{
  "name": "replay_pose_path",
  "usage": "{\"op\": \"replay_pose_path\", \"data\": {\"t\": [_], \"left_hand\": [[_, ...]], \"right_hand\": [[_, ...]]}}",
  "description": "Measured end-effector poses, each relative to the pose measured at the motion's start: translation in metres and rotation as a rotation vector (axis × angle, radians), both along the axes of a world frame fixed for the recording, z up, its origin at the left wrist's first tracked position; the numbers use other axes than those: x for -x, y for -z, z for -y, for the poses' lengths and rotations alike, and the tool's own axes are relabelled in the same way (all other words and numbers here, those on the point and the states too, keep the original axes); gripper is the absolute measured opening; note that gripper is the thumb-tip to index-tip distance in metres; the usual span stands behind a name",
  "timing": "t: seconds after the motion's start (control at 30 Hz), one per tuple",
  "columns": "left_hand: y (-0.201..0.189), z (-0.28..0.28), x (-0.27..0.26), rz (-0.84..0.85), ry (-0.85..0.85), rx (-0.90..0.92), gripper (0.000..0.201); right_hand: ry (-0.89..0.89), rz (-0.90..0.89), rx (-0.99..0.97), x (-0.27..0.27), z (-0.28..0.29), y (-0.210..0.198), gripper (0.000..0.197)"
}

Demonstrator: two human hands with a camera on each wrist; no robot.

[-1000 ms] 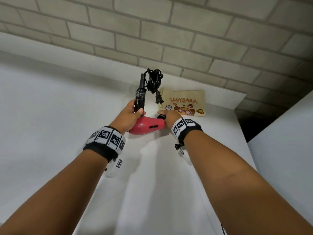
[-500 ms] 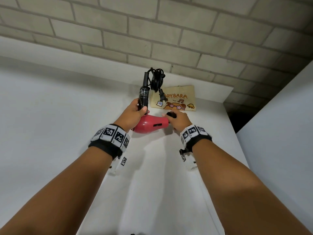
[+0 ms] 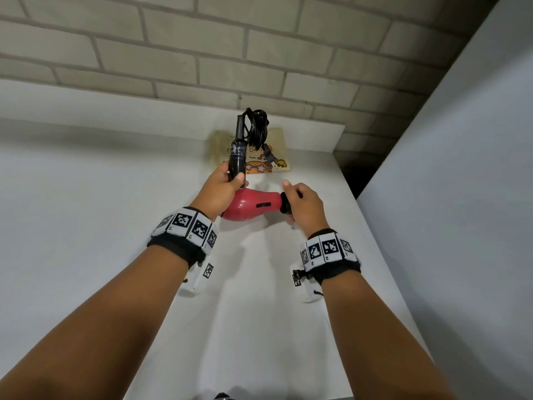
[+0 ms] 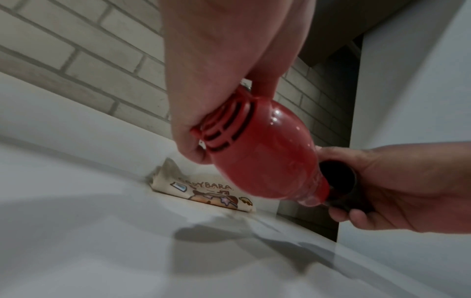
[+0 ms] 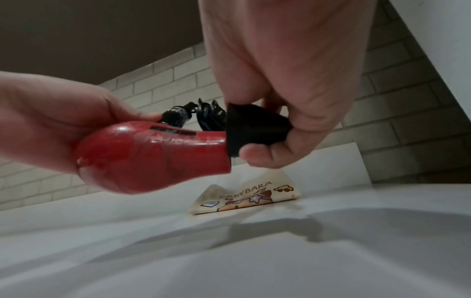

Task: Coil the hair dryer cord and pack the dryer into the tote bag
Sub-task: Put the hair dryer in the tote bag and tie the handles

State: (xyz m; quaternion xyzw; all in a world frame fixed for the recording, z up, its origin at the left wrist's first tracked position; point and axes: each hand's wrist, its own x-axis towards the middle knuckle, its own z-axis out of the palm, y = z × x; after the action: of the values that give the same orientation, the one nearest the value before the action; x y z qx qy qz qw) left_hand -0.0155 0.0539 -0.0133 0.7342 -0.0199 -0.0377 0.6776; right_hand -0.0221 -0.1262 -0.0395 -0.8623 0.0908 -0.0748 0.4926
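Observation:
A red hair dryer (image 3: 250, 206) (image 4: 262, 153) (image 5: 150, 155) is held above the white counter, its body lying sideways and its black handle (image 3: 238, 157) pointing up. My left hand (image 3: 222, 189) grips the handle at its base. The coiled black cord (image 3: 256, 129) (image 5: 209, 113) hangs bundled from the handle's top, its plug (image 3: 269, 157) dangling. My right hand (image 3: 300, 204) (image 5: 277, 129) holds the black nozzle (image 5: 252, 129) (image 4: 339, 181) at the dryer's right end. A beige tote bag (image 3: 278, 166) (image 4: 203, 191) (image 5: 244, 198) printed "CAPYBARA" lies flat behind the dryer.
The white counter (image 3: 115, 226) runs back to a raised ledge (image 3: 144, 116) under a brick wall (image 3: 202, 53). A white panel (image 3: 461, 197) stands along the right side, with a dark gap (image 3: 357, 174) at the back right corner.
Both hands have drawn the dryer back toward me, away from the tote bag. The right thumb has lifted off the nozzle and now sticks up.

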Motion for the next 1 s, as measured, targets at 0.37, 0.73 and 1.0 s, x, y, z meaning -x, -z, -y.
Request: {"op": "replay_pose_path", "data": {"t": [0.37,0.73,1.0], "left_hand": [[-0.003,0.015,-0.001,-0.012,0.01,0.075,0.024],[0.001,0.018,0.0,-0.104,-0.015,0.148,0.01],[0.012,0.016,0.002,-0.117,-0.072,0.124,0.014]], "right_hand": [[0.108,0.125,-0.044,0.011,0.011,-0.004,0.029],[0.134,0.23,-0.073,0.014,-0.007,-0.009,0.022],[0.093,0.049,0.029,0.012,-0.009,-0.018,0.027]]}}
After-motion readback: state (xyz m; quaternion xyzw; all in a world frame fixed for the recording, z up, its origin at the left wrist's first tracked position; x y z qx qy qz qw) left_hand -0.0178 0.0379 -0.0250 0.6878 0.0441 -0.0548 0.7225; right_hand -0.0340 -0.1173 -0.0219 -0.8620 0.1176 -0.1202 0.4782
